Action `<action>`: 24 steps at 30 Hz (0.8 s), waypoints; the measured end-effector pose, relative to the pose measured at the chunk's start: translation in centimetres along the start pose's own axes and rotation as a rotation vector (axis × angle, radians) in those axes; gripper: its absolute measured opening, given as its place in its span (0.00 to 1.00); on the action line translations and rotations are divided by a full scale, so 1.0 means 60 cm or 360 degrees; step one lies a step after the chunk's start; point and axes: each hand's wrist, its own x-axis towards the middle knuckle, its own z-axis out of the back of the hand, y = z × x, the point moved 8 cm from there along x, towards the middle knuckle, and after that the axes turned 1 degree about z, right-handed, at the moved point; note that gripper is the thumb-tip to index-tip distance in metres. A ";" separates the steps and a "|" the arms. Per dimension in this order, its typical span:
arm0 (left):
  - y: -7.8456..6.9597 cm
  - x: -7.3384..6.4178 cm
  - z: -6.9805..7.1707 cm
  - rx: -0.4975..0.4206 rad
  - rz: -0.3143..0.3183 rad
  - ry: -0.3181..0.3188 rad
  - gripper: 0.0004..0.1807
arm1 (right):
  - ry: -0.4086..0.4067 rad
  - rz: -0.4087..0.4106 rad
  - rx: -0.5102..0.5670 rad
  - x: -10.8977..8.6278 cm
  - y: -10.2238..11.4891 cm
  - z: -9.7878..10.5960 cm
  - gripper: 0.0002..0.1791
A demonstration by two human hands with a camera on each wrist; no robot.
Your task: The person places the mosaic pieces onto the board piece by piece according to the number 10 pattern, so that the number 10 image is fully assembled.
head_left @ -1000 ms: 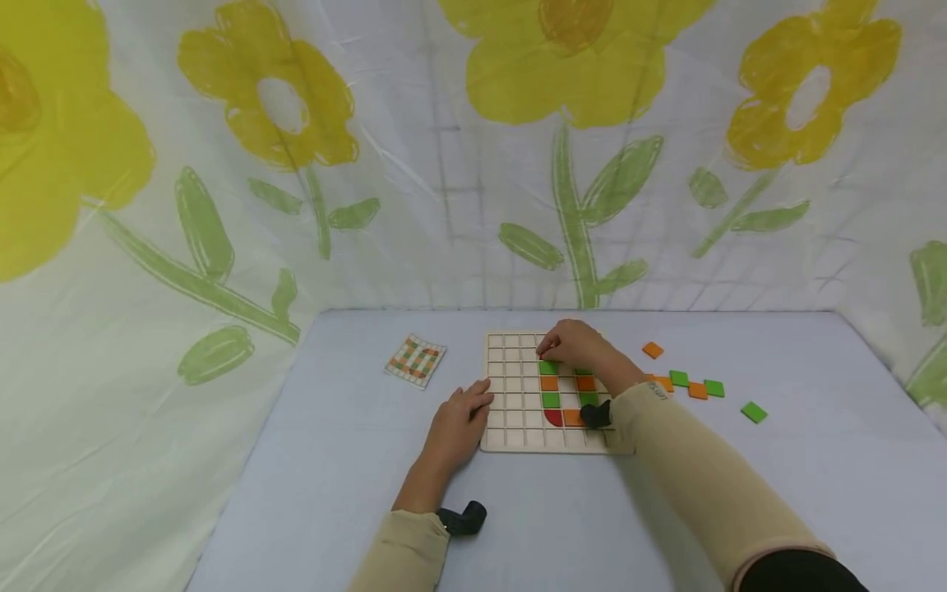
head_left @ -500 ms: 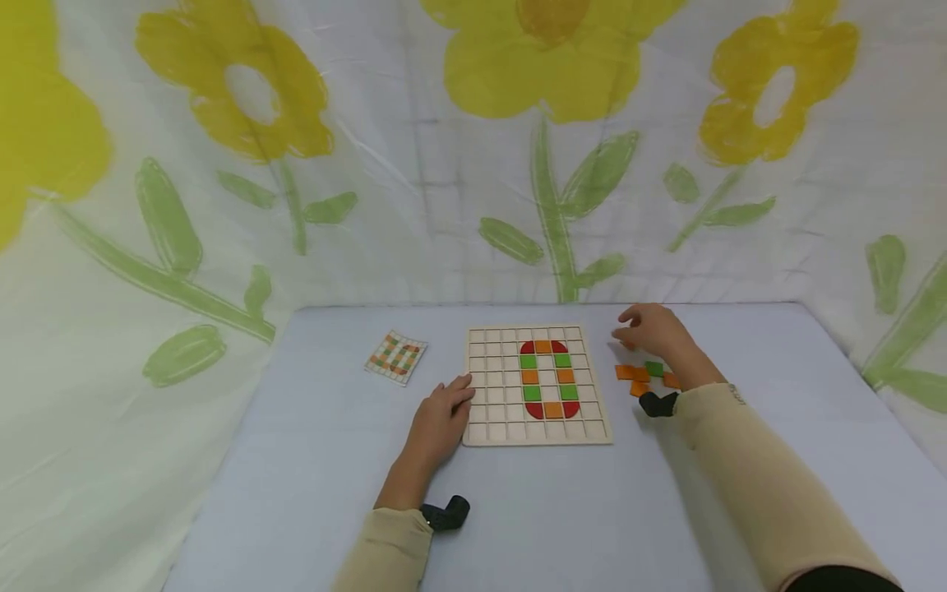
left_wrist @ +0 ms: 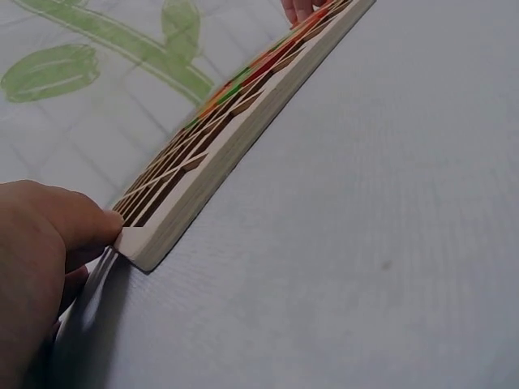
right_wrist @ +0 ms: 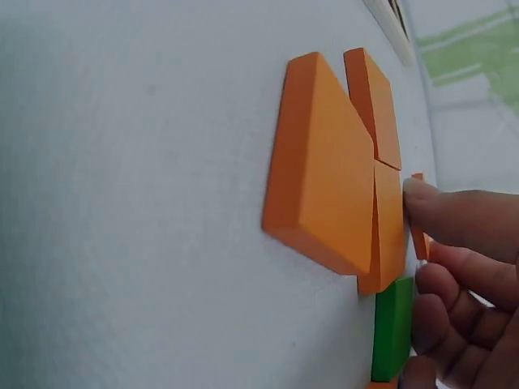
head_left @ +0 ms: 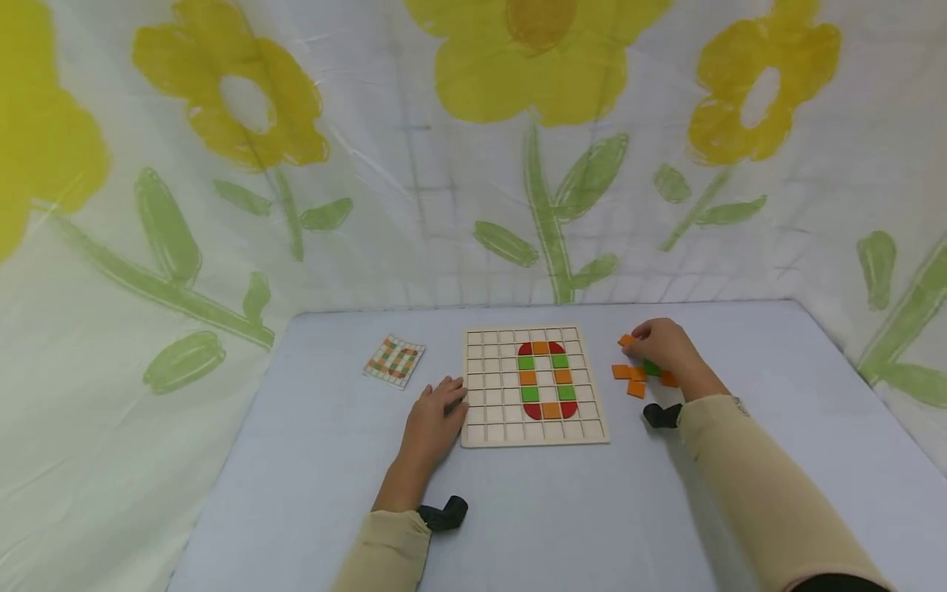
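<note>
Pale wooden square grid board (head_left: 491,396) lies flat on the white table (head_left: 533,518), in front of the person and between the two hands. The left hand (head_left: 429,423) rests at the board's left edge, its thumb touching the near corner in the left wrist view; the fingers lie relaxed and are not clasped round the wood. This light contact probably keeps the board from sliding. To the right of the board, the right hand (head_left: 666,345) holds a thin square orange tile (head_left: 625,339) in a narrow pinch, presumably by its sides because so small a piece offers little else to grasp. Whether the tile is clear of the table cannot be told. Beside it lie loose square orange tiles (head_left: 635,389) and a green square tile (head_left: 652,368), apparently grouped for easy reach. The board carries, right of centre, an upright oblong ring of red, orange and green tiles (head_left: 528,377): rounded red corners, an orange piece between them at top and bottom, and sides of green, orange, green. A small patterned card (head_left: 394,361) lies tilted beyond the left hand, seemingly placed to be visible.
</note>
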 end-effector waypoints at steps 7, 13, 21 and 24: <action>-0.004 0.006 -0.007 -0.0035 0.0035 -0.0007 0.16 | 0.0023 0.0001 0.0004 0.025 -0.007 0.002 0.25; -0.014 0.005 -0.010 -0.0088 0.0024 -0.0013 0.15 | 0.0095 0.0273 -0.0155 0.056 0.032 -0.014 0.24; -0.022 0.013 -0.020 -0.0066 -0.0015 0.0013 0.16 | 0.0179 0.0621 -0.0105 0.041 0.218 -0.090 0.21; -0.028 0.015 -0.028 -0.0085 -0.0023 0.0040 0.16 | 0.0277 0.0716 -0.0159 0.034 0.278 -0.141 0.20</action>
